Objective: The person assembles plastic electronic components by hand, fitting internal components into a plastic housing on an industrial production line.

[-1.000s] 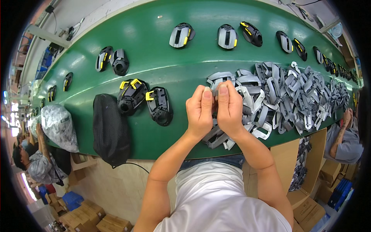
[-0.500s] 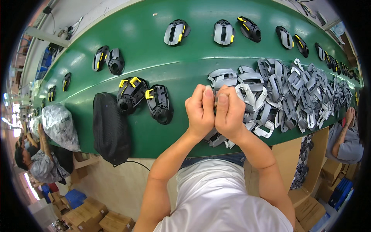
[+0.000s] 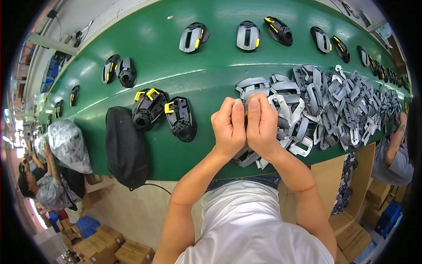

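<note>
Both fists meet over the near edge of the green worktable (image 3: 206, 81), thumbs side by side on top. My left hand (image 3: 229, 125) is closed, fingers curled under. Pressed close against it, my right hand (image 3: 262, 126) is closed too. A dark sliver shows between the thumb tips, but the fingers hide what it belongs to. Beyond and right of my hands lies a heap of grey plastic shell parts (image 3: 327, 105), some edged white. To my left, two black mouse-shaped housings with yellow clips, a wider one (image 3: 148, 108) and a narrower one (image 3: 181, 119), rest on the table.
A black mesh-covered bundle (image 3: 126, 147) lies left of the housings, beside a clear plastic bag (image 3: 69, 145). Grey-and-black mouse shells (image 3: 194, 38) are spaced along the far strip. An open carton of parts (image 3: 358, 185) stands at lower right. Co-workers sit at both sides.
The shells on the far strip have shifted left. My thumbs have moved slightly, the right one now more upright beside the left. The co-worker's arm at the right has moved.
</note>
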`<state>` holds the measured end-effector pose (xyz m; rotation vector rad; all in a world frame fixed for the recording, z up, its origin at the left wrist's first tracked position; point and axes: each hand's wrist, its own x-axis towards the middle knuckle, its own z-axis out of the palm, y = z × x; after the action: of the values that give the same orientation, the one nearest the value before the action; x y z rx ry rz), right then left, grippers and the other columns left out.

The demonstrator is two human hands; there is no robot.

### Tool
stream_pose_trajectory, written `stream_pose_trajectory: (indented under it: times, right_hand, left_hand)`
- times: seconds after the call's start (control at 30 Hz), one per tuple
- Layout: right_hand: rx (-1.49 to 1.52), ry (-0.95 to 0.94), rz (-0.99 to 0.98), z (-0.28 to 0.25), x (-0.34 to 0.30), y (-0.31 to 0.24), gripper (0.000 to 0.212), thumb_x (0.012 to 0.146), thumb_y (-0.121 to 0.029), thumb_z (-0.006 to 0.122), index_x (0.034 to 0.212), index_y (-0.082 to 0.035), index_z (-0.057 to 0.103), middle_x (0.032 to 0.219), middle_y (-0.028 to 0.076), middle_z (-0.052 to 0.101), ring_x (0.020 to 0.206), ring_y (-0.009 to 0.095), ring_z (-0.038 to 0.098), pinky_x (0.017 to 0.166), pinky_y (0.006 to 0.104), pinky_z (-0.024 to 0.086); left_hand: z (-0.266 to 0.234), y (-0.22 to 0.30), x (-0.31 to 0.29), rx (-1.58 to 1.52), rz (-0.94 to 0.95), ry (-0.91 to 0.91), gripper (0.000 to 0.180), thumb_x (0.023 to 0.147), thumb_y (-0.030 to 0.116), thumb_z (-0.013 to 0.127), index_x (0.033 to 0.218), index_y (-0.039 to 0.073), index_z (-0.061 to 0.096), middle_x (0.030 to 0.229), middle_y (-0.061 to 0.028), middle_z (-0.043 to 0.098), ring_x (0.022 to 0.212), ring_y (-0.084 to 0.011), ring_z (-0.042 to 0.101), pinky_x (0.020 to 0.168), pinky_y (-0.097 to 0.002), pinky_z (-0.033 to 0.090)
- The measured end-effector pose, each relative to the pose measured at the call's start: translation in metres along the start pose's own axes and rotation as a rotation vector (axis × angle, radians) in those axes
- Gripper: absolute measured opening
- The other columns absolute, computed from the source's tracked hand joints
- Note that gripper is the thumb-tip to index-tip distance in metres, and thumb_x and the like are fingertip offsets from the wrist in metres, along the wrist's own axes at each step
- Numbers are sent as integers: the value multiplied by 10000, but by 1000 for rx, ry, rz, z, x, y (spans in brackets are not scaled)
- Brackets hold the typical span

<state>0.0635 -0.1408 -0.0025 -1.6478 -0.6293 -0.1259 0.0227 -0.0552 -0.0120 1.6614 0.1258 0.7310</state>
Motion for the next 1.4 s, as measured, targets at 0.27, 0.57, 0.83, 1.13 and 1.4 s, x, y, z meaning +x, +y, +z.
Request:
stream_pose_trajectory:
  times: [0.27,0.57,0.83,1.13,1.4]
  right_hand:
    - [301,-2,292,-1,2,5,212,947,-166,475,804,-9,462,586,3,448,535,69,435,464,249,354]
    - [492,-60,250,-31,21,-7,305,860,-11,573,1157,26,509,960,54,587,846,86,551,731,224,457]
    - [583,279,200,-103,20,-23,347,838,8,589,1167,51,486,988,93,597,901,140,573,826,257,442]
    - [463,474,185,-168,-44,-36,348,857,-5,566,1186,25,456,972,84,566,881,140,537,780,272,441]
    - [542,438,226,-158,-21,-28,323,839,-1,587,1143,49,491,966,89,589,890,135,557,808,249,425]
  left_hand:
    - [-1,-2,-2,-100,45,-36,234,946,147,447,757,12,476,555,-37,437,482,-81,394,453,-241,344]
    - [-19,26,46,-159,-206,-4,264,952,200,461,1086,-25,489,945,-83,537,883,-130,507,800,-266,414]
    - [57,-44,180,942,80,-132,550,774,426,628,1034,-52,553,1048,-224,565,964,-359,551,805,-426,461]
    - [159,-89,195,1132,-91,-248,856,701,496,700,1230,-102,389,1164,-228,532,1099,-351,490,932,-440,363]
    - [141,-19,168,566,14,-402,921,544,154,758,1326,-1,297,1159,-255,475,1045,-396,516,878,-444,453]
